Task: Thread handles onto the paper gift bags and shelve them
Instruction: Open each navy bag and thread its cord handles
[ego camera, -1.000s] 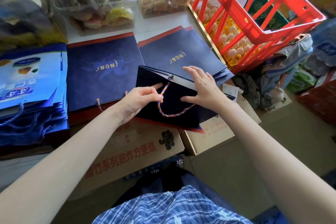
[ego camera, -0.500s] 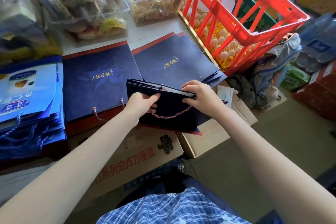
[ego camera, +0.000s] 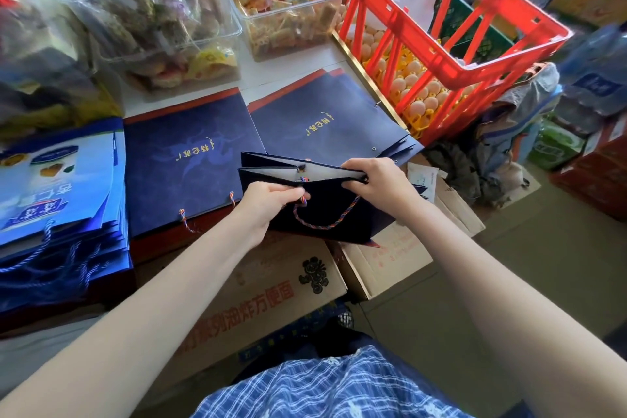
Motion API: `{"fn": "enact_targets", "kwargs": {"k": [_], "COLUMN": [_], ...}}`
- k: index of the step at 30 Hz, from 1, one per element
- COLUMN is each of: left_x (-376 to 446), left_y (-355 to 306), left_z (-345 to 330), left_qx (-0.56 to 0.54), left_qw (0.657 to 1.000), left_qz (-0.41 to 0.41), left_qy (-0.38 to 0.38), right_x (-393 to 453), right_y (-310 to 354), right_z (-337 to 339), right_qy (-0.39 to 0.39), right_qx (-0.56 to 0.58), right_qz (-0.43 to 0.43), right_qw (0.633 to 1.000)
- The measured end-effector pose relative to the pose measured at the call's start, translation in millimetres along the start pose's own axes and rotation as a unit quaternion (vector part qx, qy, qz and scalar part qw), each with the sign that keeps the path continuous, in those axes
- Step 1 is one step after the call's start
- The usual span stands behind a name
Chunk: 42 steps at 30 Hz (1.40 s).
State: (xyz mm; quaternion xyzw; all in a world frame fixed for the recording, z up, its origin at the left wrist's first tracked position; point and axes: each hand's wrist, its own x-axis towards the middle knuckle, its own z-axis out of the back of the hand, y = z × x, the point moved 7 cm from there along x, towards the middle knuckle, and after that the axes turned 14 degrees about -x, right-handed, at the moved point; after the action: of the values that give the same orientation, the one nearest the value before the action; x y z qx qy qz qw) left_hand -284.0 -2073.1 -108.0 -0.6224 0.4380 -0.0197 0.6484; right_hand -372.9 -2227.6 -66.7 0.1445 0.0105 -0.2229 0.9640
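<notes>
The left hand [ego camera: 271,204] is pinching one end of a twisted rope handle [ego camera: 325,219], fingers closed tight on the cord just below the top edge of a navy paper gift bag [ego camera: 325,204]. The right hand [ego camera: 380,180] is gripping that top edge at the other end, thumb in front and fingers curled over the rim, closed on the paper. The handle, braided in red, blue and pale strands, is hanging in a loose loop across the bag's front, between the two hands.

The bag is being held partly spread, its folded gussets showing a pale lining. It is hovering over the near edge of two flat stacks of matching navy bags [ego camera: 193,163], smooth card with gold lettering. To the left of the held bag, lighter blue printed bags [ego camera: 57,187] are lying in a pile with blue cord handles. Beyond it, clear plastic tubs [ego camera: 152,20] of wrapped snacks are standing. To its right, a red plastic crate [ego camera: 451,34] is sitting above trays of eggs [ego camera: 417,92]. Below the bag, printed cardboard boxes [ego camera: 268,295] are resting on the floor, with open floor to their right.
</notes>
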Motion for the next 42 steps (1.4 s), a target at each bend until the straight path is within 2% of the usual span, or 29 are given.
{"fn": "enact_targets", "kwargs": {"k": [2,4,5,6,7,8,9,10,12,13,14,15,17,18,20,22,24,26,29,33,36,38,40,42], "left_x": [-6,-14,-15,-15,-19,-28,-35,-32,-13,-3,6,11,17,22,33,34,31,29,28,29,31,31,31,27], "left_y": [3,-4,-14,-30,-52,-73,-84,-82,-61,-54,-52,-53,-53,-51,-46,-48,-53,-56,-58,-67,-67,-68,-71,-74], "left_z": [-3,1,8,18,25,23,16,7,-7,-11,-13,-20,-33,-37,-36,-33,-27,-25,-24,-13,-5,1,7,7], "left_qx": [0.016,0.057,0.116,0.196,0.275,0.335,0.388,0.46,0.645,0.716,0.752,0.773,0.788,0.787,0.733,0.652,0.589,0.533,0.499,0.447,0.346,0.268,0.217,0.196], "left_qw": [0.999,0.996,0.992,0.977,0.94,0.887,0.832,0.785,0.673,0.609,0.564,0.532,0.511,0.532,0.624,0.712,0.757,0.799,0.822,0.856,0.903,0.929,0.945,0.95], "left_qz": [0.02,0.024,-0.013,-0.086,-0.191,-0.304,-0.386,-0.411,-0.362,-0.341,-0.34,-0.343,-0.34,-0.312,-0.27,-0.259,-0.283,-0.275,-0.264,-0.246,-0.228,-0.223,-0.22,-0.217], "left_qy": [0.047,0.064,0.041,-0.006,-0.065,-0.098,-0.092,-0.057,-0.006,-0.014,-0.038,-0.05,-0.043,-0.02,0.002,0.018,0.017,0.038,0.075,0.087,0.117,0.121,0.108,0.106], "right_x": [2,2,2,2,1,0,0,-1,-3,-5,-6,-9,-15,-17,-22,-25,-24,-20,-14,-8,-3,0,2,4], "right_y": [-3,-7,-10,-15,-20,-25,-27,-29,-30,-30,-30,-29,-26,-26,-30,-37,-40,-34,-13,-7,-6,-11,-19,-22], "right_z": [0,-1,-2,-3,-4,-6,-9,-11,-14,-15,-17,-18,-17,-16,-14,-19,-25,-23,-16,2,3,8,13,13], "right_qy": [0.009,0.002,-0.012,-0.03,-0.045,-0.053,-0.054,-0.054,-0.057,-0.054,-0.047,-0.038,-0.025,-0.02,0.003,0.049,0.085,0.068,0.012,-0.06,-0.077,-0.097,-0.099,-0.072], "right_qx": [0.005,0.002,0.004,0.011,0.019,0.025,0.026,0.024,0.025,0.03,0.038,0.046,0.062,0.075,0.093,0.027,-0.116,-0.173,-0.121,0.051,0.077,0.168,0.25,0.254], "right_qz": [0.002,0.002,-0.004,-0.016,-0.033,-0.05,-0.061,-0.067,-0.065,-0.059,-0.046,-0.027,0.011,0.022,0.033,0.041,0.039,0.04,0.057,0.019,-0.006,-0.046,-0.078,-0.087], "right_qw": [1.0,1.0,1.0,0.999,0.998,0.997,0.996,0.996,0.996,0.996,0.997,0.998,0.998,0.997,0.995,0.998,0.989,0.982,0.991,0.997,0.994,0.98,0.96,0.961]}}
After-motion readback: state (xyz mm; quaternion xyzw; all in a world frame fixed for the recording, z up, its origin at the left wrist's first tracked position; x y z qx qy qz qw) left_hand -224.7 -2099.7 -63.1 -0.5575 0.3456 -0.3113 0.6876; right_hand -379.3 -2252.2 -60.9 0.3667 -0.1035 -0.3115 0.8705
